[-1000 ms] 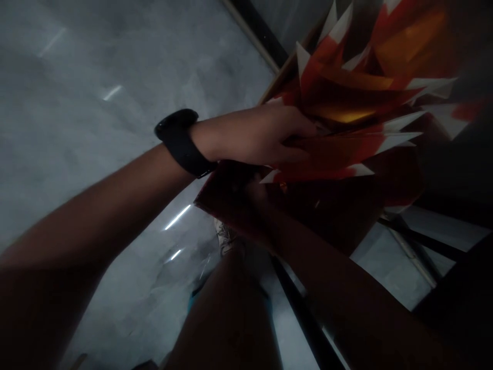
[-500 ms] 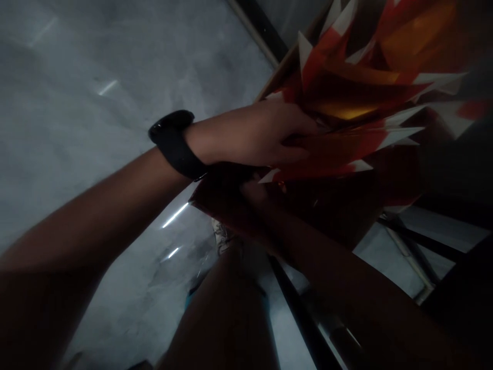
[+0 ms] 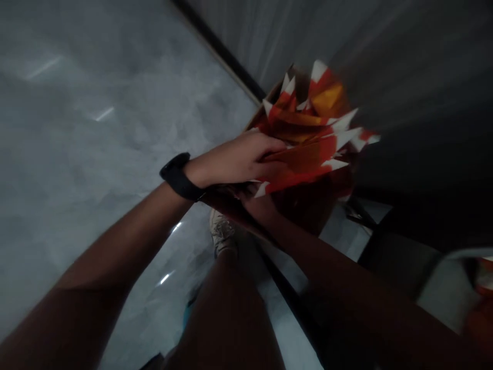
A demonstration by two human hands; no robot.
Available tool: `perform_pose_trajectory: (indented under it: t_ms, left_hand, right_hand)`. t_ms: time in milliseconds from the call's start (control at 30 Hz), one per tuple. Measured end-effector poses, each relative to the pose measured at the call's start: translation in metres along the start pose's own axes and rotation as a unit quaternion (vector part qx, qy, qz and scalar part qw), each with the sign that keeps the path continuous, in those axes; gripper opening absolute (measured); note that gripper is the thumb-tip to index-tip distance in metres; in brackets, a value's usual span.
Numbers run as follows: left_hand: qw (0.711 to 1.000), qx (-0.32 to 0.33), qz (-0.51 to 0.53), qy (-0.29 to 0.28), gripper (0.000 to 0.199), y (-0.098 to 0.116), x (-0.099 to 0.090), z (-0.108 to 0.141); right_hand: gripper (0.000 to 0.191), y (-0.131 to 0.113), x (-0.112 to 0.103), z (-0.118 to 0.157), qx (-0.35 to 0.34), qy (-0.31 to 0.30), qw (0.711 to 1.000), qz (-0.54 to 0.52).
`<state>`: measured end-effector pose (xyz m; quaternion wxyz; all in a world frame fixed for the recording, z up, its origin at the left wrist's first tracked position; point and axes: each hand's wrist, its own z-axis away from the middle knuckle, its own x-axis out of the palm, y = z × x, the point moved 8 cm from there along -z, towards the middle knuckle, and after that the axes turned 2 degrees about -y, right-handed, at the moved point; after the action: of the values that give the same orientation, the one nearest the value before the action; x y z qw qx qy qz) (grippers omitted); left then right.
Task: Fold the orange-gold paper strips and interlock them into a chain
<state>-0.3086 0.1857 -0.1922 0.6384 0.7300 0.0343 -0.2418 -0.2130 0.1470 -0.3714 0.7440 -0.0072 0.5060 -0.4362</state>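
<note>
Dim light and blur cover the view. Several folded papers [image 3: 300, 159], orange and red with white pointed corners, stand in a dark reddish open box [image 3: 308, 205]. My left hand [image 3: 246, 156], with a black watch on its wrist, reaches over the box's near left part, its thumb and fingers closed on the edge of the front paper. Just below it, my right hand [image 3: 260, 203] is inside the box's near edge, by a white paper corner; its fingers are partly hidden, and what they hold cannot be made out.
Grey marbled floor [image 3: 96, 154] spreads on the left. A dark panel [image 3: 385, 67] rises behind the box. My shoe [image 3: 222, 231] and leg are below it. At the right edge, a curved pale rail [image 3: 466, 253] is near another orange item [image 3: 481, 318].
The box and papers now look smaller and sit lower, with more of the dark panel showing. Both hands remain at the box. The curved rail has come into view at the right.
</note>
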Motion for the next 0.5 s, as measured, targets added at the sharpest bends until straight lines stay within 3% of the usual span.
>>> perform_pose_trajectory:
  t_ms: [100, 233, 367, 500]
  left_hand:
    - [0.994, -0.014, 0.045, 0.102, 0.025, 0.031, -0.022, 0.018]
    - [0.971, -0.036, 0.124, 0.203, 0.033, 0.076, -0.045, 0.046]
    - [0.954, -0.053, 0.166, 0.242, 0.038, 0.116, -0.051, 0.072]
    - [0.912, -0.071, 0.189, 0.356, 0.041, 0.151, -0.06, 0.107]
  right_hand:
    - [0.037, -0.018, -0.022, 0.024, -0.019, 0.052, 0.994, 0.092]
    - [0.037, -0.042, -0.051, 0.056, -0.065, 0.154, 0.958, 0.234]
    - [0.035, -0.059, -0.083, 0.091, -0.056, 0.241, 0.941, 0.232]
    - [0.035, -0.07, -0.117, 0.134, 0.006, 0.344, 0.921, 0.181]
